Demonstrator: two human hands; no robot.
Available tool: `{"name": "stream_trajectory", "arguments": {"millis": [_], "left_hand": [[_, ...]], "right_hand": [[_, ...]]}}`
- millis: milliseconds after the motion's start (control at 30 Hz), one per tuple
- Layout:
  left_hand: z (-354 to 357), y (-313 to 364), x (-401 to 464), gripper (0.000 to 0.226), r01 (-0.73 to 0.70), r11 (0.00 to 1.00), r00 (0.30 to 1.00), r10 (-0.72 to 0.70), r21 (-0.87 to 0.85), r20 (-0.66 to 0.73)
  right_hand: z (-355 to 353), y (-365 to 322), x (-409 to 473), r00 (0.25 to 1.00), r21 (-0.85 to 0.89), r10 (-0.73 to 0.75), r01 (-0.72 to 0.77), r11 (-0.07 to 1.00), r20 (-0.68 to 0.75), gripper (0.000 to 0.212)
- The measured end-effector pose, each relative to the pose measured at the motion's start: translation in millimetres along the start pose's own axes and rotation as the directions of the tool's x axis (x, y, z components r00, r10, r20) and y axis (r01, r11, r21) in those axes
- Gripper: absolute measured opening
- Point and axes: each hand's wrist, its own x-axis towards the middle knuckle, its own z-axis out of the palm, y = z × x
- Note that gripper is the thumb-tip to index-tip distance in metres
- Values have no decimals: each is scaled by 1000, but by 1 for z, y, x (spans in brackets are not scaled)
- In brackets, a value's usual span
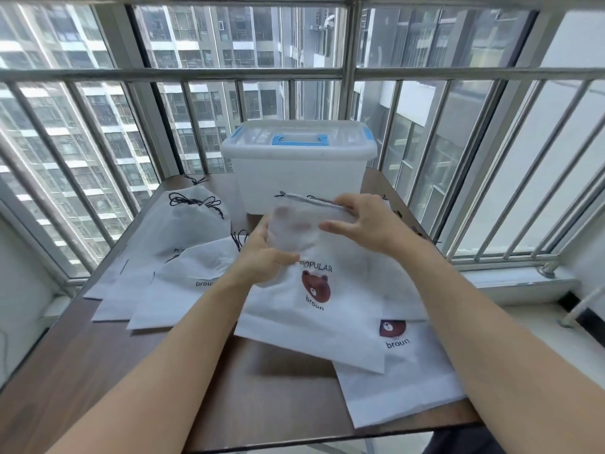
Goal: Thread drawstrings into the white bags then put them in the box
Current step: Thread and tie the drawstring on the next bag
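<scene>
A white bag [314,303] printed with a brown bear lies in the middle of the table, its top lifted off the surface. My left hand [262,253] grips the bag's upper part, fingers showing through the thin cloth from behind. My right hand [363,221] pinches the bag's top hem, where a dark drawstring [314,199] runs along the channel. The translucent white box [298,165] with blue handle and clips stands shut just beyond the bag.
Several white bags [183,257] with dark drawstrings lie piled at the left of the brown table [98,371]. Another bear bag [402,371] lies under my right forearm, reaching the table's front edge. A metal window railing [458,158] rises behind and to the right.
</scene>
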Motion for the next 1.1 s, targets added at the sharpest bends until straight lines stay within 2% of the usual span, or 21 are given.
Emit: {"name": "stream_trajectory", "arguments": {"millis": [33, 100, 167, 233, 300, 333, 367, 400, 467, 533, 600, 667, 767, 867, 967, 1033, 1100], "left_hand": [[-3, -2, 4, 70, -15, 999, 999, 12, -50, -52], [-4, 0, -1, 67, -39, 996, 992, 29, -78, -119], [-2, 5, -10, 63, -97, 994, 992, 91, -58, -93], [-3, 10, -19, 47, -125, 982, 992, 127, -141, 2], [-8, 17, -25, 40, -53, 956, 998, 57, -288, 5], [-12, 18, -23, 39, -31, 953, 998, 15, -302, -53], [-17, 17, -20, 39, -29, 965, 992, -3, -259, -124], [-22, 16, -17, 39, -44, 986, 977, 8, -163, -215], [-25, 12, -12, 38, -94, 993, 935, 61, -76, -348], [-22, 13, -11, 35, -149, 973, 922, 72, -178, -379], [-23, 15, -11, 33, -192, 941, 915, 70, -277, -397], [-26, 17, -8, 35, -208, 877, 924, 31, -434, -380], [-34, 19, -5, 40, -208, 766, 942, -9, -608, -335], [-37, 24, -6, 42, -255, 722, 936, 18, -644, -351], [-39, 28, -8, 44, -273, 686, 931, 13, -674, -364], [-51, 31, -8, 46, -308, 711, 906, 16, -632, -423], [-67, 34, -8, 48, -354, 757, 869, 49, -549, -492]], "right_hand": [[-9, 3, 0, 998, -29, 40, -39, 999, 48, 37], [-23, 7, -1, 991, 68, 96, -103, 992, 92, 37], [-22, 7, -2, 981, 306, 167, -191, 933, 102, 41], [-13, 8, -7, 965, 430, 204, -256, 866, 165, 42], [-4, 9, -14, 941, 365, 195, -290, 885, 276, 45], [-2, 9, -17, 926, 298, 196, -296, 908, 323, 45], [0, 8, -20, 914, 263, 202, -303, 916, 352, 44], [0, 7, -20, 906, 300, 216, -334, 894, 365, 41], [1, 9, -22, 883, 526, 262, -446, 724, 389, 42], [0, 12, -23, 874, 689, 290, -486, 537, 391, 47], [-3, 13, -23, 881, 789, 316, -461, 406, 352, 44], [-4, 14, -23, 885, 887, 332, -407, 217, 325, 42], [-4, 15, -22, 905, 961, 334, -278, -1, 262, 48], [-3, 11, -22, 923, 965, 304, -188, -183, 238, 45], [-2, 13, -18, 910, 923, 361, -57, -381, 206, 41], [-5, 24, -16, 883, 905, 423, -8, -426, 206, 45], [-12, 36, -16, 835, 939, 518, 6, -343, 183, 46]]}}
